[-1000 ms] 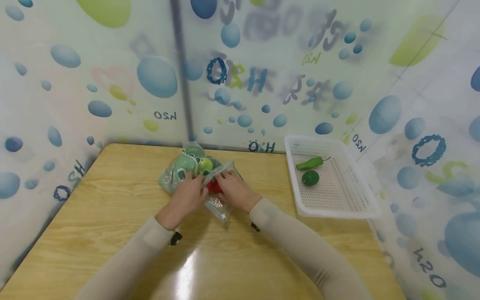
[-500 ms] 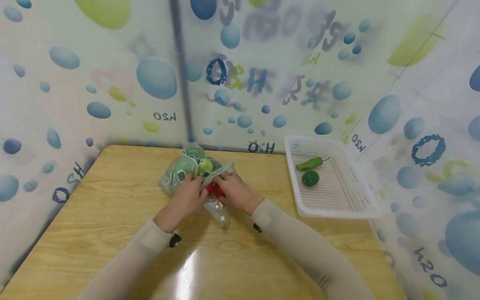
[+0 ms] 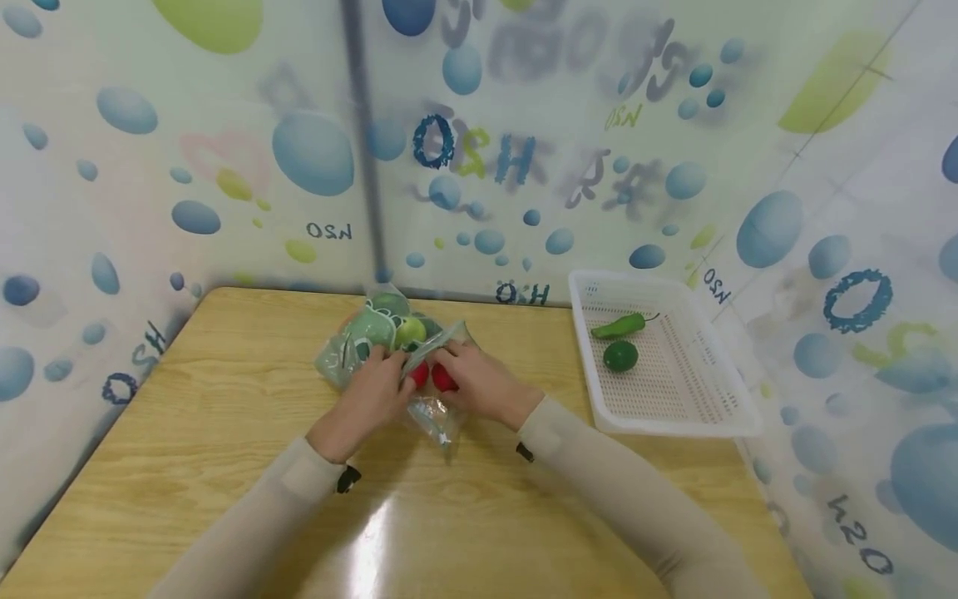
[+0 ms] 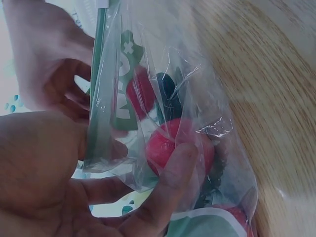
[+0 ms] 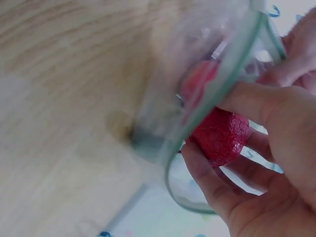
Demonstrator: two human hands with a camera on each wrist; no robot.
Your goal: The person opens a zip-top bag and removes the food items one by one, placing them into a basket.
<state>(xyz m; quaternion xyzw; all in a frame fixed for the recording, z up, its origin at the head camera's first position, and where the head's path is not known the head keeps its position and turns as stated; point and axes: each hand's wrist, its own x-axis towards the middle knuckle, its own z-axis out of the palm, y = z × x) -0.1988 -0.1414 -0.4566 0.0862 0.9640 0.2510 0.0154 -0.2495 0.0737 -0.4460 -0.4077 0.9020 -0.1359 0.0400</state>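
Observation:
On the table lies a clear zip bag [image 3: 344, 366] with green trim and several fruits and vegetables inside. My left hand [image 3: 367, 395] pinches the bag near its opening; in the left wrist view a digit presses a smooth red fruit [image 4: 160, 150] through the plastic. My right hand [image 3: 482, 383] holds a wrinkled red fruit [image 5: 224, 136] between thumb and fingers at the bag's mouth. The exact kind of both red fruits is unclear. A light green apple-like fruit [image 3: 410, 333] shows near the bag's far side.
A white perforated basket [image 3: 589, 399] stands at the right of the wooden table [image 3: 464, 516]. In it lie a long green pepper [image 3: 617, 326] and a dark green avocado-like fruit [image 3: 620, 356]. Patterned walls [image 3: 479, 241] close off the back and sides.
My right hand has shifted a little to the right with the wrinkled red fruit, widening the gap to the other red fruit. The left hand has stayed nearly still on the bag.

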